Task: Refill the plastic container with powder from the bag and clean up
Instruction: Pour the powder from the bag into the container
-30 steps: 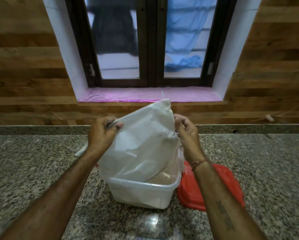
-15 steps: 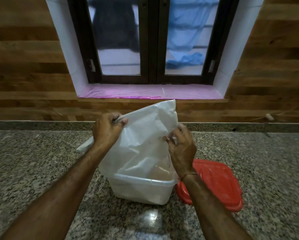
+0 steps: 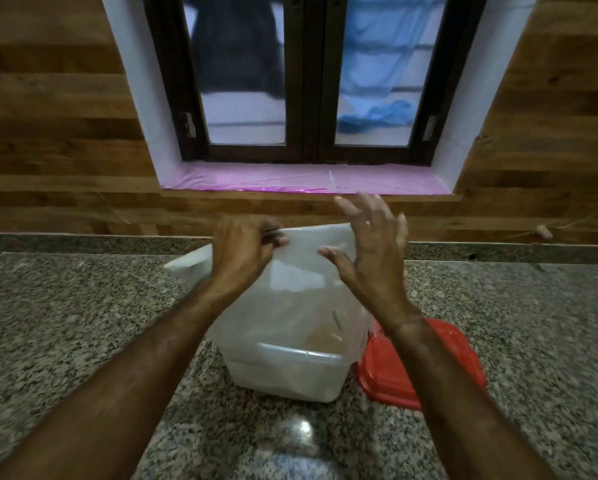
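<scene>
Left hand (image 3: 245, 247): fingers curled tight over the top edge of the white plastic bag (image 3: 290, 299), pinching the film against the thumb. This was the only firm hold observed on the bag.

Right hand (image 3: 370, 258): fingers straight and spread wide, holding nothing. It stood just right of the left-hand grip, at the bag's upper right corner, with the fingertips rising above the bag's top edge. The thumb lay across the bag's face; contact could not be confirmed.

The bag hung down from the grip, with a loose fold trailing out behind the left wrist. Its lower end sat inside the mouth of the clear plastic container (image 3: 290, 372), which stood directly below the gripping hand. A pale brownish powder (image 3: 322, 337) showed through the film just above the container's rim.

A red lid (image 3: 394, 372) lay flat, touching or just beside the container's right wall, beneath the right wrist and partly hidden by that forearm.

Container and lid rested on a speckled granite counter (image 3: 83, 323). Beyond both hands stood a dark-framed window (image 3: 308, 81) with a pink-covered sill (image 3: 256, 178).
</scene>
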Action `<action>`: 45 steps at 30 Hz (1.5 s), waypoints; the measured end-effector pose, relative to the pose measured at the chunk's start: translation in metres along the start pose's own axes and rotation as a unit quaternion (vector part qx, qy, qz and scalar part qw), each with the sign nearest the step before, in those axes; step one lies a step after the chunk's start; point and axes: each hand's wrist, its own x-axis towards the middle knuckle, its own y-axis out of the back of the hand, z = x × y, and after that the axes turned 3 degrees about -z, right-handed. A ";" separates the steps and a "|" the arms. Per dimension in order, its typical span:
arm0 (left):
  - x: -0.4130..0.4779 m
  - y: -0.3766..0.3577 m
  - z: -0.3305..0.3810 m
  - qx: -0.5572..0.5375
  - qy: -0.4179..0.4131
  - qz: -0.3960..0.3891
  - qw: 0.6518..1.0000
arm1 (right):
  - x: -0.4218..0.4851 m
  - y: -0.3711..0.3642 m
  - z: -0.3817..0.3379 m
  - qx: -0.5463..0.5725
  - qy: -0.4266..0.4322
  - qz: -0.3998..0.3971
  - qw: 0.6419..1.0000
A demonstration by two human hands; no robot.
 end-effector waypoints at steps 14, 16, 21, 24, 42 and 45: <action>0.009 0.050 -0.004 0.188 -0.090 0.025 0.978 | 0.045 -0.007 -0.033 0.096 0.034 -0.109 0.989; 0.011 0.052 -0.004 0.194 -0.094 0.063 0.974 | 0.052 -0.010 -0.038 0.052 0.037 -0.079 0.995; -0.004 0.055 -0.039 -0.137 0.079 0.048 0.986 | 0.063 -0.009 -0.025 0.056 0.000 -0.058 0.997; -0.027 0.037 -0.054 -0.340 0.180 -0.015 0.923 | 0.064 -0.009 -0.028 0.081 -0.016 -0.068 0.994; -0.057 0.003 -0.094 -0.608 0.218 -0.023 0.763 | -0.006 -0.023 0.086 0.560 -0.303 -0.193 0.747; -0.055 0.003 -0.094 -0.618 0.227 0.015 0.752 | -0.014 -0.037 0.080 0.545 -0.298 -0.121 0.774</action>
